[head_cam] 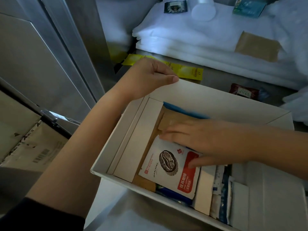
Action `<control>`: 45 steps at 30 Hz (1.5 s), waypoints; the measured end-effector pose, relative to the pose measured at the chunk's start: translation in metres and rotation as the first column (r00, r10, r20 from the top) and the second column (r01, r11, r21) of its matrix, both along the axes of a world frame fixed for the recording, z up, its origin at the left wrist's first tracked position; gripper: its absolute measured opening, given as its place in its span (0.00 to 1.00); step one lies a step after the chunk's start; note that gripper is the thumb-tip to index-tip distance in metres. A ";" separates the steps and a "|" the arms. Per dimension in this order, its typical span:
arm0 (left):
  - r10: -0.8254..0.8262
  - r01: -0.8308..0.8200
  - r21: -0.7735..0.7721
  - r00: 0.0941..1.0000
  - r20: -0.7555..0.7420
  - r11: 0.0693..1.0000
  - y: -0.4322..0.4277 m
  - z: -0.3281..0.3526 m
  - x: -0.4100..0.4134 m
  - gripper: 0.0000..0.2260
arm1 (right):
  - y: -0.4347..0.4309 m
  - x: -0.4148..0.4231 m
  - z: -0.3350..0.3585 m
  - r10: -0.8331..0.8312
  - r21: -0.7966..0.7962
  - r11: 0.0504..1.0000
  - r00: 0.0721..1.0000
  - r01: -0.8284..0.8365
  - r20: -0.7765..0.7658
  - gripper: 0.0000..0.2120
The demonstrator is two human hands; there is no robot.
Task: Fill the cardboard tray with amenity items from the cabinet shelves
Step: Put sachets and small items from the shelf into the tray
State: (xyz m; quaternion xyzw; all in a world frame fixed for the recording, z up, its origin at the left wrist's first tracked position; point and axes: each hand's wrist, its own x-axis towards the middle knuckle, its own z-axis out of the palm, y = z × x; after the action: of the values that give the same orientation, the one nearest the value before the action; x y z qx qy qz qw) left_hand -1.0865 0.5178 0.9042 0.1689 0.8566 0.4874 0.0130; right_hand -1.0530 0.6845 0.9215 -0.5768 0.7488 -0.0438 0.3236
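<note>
Nearest me, the tray (pixel 216 100) had upright sachets (pixel 220 190) packed on edge along its right side. A coffee sachet (pixel 168 169) lay flat on top of the left pile. My right hand (pixel 216 144) was inside the tray, palm down. Its fingers were straight and close together with the tips on the brown packet (pixel 173 120), and the thumb was apart, pressing the coffee sachet's red patch. It pinched nothing. The fingertips were blurred, so I couldn't tell the exact contact. A blue packet (pixel 183 110) showed under the brown one, toward the far wall. My left hand (pixel 150 75) gripped the tray's far-left corner, thumb over the rim, fingers curled behind it.

The step, as I judged it, was settling the flat pile so more would fit. Doing it well meant pressing evenly with the whole flat hand, sliding the sachets toward the left divider (pixel 133 139) and squaring them up. It also meant not crushing the coffee sachet, and a firm left grip so the tray wouldn't shift. The tray looked roughly half full, with room above the flat pile.

Farther out on the shelf, a yellow strip (pixel 186 70) lay just behind the left hand and a red sachet (pixel 243 91) lay beyond the far wall. Those looked like the easy next picks. Towels (pixel 191 40) sat at the back with small items on top.
</note>
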 end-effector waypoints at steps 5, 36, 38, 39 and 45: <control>-0.004 0.004 0.007 1.000 0.001 1.000 0.001 0.000 0.001 0.07 | 0.030 0.046 -0.020 -0.334 0.091 0.933 0.931 0.349 -0.148 0.35; -0.011 0.011 0.020 1.000 0.013 1.000 0.001 0.003 0.001 0.06 | 0.037 0.031 -0.006 -0.332 -0.054 0.943 0.942 0.330 -0.050 0.23; -0.021 0.021 0.025 1.000 0.015 0.999 0.001 0.003 0.001 0.05 | 0.043 0.025 0.006 -0.384 -0.149 0.916 0.921 0.371 -0.069 0.22; -0.023 0.023 0.028 1.000 0.017 0.999 0.001 0.002 0.000 0.05 | 0.047 0.022 0.013 -0.411 -0.195 0.900 0.907 0.389 -0.086 0.21; -0.020 0.019 0.039 0.999 0.032 0.999 0.001 -0.001 -0.001 0.03 | 0.075 -0.001 0.049 -0.667 -0.547 0.646 0.742 0.532 -0.065 0.18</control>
State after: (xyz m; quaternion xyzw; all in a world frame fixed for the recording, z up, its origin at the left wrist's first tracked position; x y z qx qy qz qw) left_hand -1.0871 0.5187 0.9036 0.1696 0.8451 0.5062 0.0286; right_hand -1.0542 0.7597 0.9707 -0.3563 0.8961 -0.2631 0.0298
